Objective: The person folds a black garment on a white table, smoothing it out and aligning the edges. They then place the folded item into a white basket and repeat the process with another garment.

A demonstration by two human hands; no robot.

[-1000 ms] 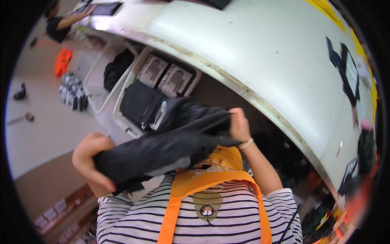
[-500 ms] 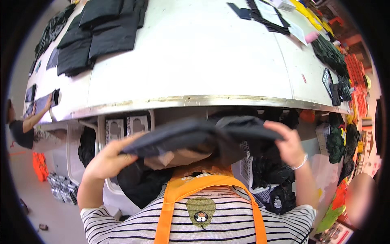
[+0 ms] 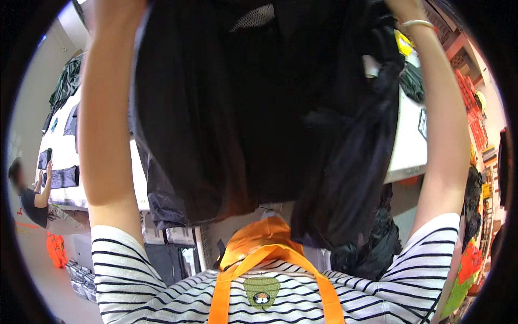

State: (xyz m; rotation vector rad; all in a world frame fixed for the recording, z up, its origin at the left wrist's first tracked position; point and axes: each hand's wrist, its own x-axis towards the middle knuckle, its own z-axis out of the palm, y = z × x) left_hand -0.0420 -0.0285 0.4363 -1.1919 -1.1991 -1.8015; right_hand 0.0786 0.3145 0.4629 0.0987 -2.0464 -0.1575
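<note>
You are standing in a garment workshop, with crumpled dark-green fabric (image 3: 66,86) lying on a long white table (image 3: 408,143).

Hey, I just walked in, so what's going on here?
Someone in a striped shirt and orange apron is holding up a black garment with both arms raised. The left hand and right hand are at its upper part, partly cut off by the picture's top edge. The garment hangs down in front of a white table. Off to the left, a co-worker has hands at a dark flat piece on the table.
</note>
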